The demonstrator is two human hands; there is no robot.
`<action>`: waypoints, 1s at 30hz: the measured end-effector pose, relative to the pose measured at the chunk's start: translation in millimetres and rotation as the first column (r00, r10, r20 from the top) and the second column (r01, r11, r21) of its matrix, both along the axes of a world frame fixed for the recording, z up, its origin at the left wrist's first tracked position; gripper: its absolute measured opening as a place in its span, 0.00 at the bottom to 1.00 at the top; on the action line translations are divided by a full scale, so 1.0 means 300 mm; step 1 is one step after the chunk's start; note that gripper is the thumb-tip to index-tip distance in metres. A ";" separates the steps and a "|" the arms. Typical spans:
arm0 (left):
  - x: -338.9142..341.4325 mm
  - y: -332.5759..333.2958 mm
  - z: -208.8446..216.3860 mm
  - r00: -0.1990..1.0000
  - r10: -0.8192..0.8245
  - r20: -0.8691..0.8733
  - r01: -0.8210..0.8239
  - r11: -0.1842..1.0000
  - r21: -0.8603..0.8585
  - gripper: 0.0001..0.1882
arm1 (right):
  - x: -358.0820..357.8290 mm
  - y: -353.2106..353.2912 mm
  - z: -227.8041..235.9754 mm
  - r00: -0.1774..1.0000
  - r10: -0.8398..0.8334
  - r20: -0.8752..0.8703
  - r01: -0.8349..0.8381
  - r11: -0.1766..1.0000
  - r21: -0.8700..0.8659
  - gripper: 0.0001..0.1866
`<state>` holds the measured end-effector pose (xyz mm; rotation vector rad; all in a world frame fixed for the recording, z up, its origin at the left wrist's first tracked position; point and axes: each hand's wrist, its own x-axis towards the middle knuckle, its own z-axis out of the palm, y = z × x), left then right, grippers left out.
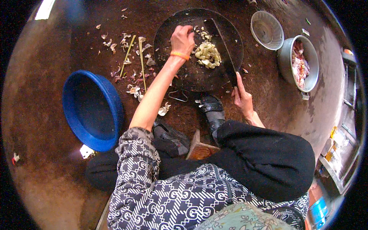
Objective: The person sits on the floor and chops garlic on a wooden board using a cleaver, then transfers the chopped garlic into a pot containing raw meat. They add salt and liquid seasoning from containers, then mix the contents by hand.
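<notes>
Gripping hand, right: the right hand point(242, 96) is clamped around the handle of a cleaver point(222, 48), whose broad dark blade lies across the round chopping board point(180, 73).
Left hand: the left hand point(183, 38) rests fingers-down on the board, just beside the pile, holding nothing that can be made out; an orange band point(180, 55) circles the wrist.
Hands relative: well apart, one at each side of the pile.
Pile: pale chopped garlic pieces point(208, 54) sit near the board's middle, touching the blade's left edge, with a few loose bits toward the far rim.
Body: the person sits low on a small wooden stool point(198, 147), dark trousers and black shoes point(212, 106) pressed up to the board's near edge.
Surface: a worn brown concrete floor point(42, 126), darker around the board.
Left of the board: papery garlic skins point(130, 69) and two thin green stalks point(142, 61) are scattered on the floor; nearer, a blue plastic basin point(92, 109) stands beside the left forearm.
Right of the board: a metal pot point(303, 63) holding pinkish raw pieces, and behind it a pale round lid point(267, 30) lying separately.
Far right edge: a shelf with bottles point(337, 143), blurred by the lens.
</notes>
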<state>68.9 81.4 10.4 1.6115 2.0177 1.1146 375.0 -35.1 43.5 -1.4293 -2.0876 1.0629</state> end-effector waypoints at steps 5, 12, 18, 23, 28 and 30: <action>0.007 0.134 -0.017 0.980 -0.047 -0.194 0.017 0.989 -0.149 0.08 | 0.001 0.001 0.002 0.998 0.002 0.068 0.000 1.000 -0.023 0.36; -0.151 0.033 -0.093 0.949 -0.110 -0.296 0.108 0.994 -0.023 0.04 | -0.027 0.017 0.018 0.999 -0.026 -0.026 0.025 0.999 -0.019 0.36; -0.562 -0.165 -0.033 0.820 0.303 -0.487 -0.444 0.872 -0.206 0.14 | -0.030 0.004 0.024 0.996 -0.034 -0.086 0.031 0.999 -0.042 0.36; -0.388 -0.265 -0.009 0.955 0.203 -0.217 -0.202 0.979 0.028 0.14 | -0.020 -0.010 0.017 0.983 0.165 0.075 -0.167 0.986 0.019 0.39; 0.003 -0.316 0.007 0.992 -0.017 0.122 0.045 0.971 -0.236 0.42 | -0.006 0.008 -0.001 0.998 0.064 0.013 -0.064 0.998 0.017 0.39; 0.100 -0.309 0.009 0.997 -0.052 -0.059 0.044 0.992 -0.118 0.43 | 0.001 0.015 -0.005 0.999 0.033 0.026 -0.034 0.999 0.027 0.41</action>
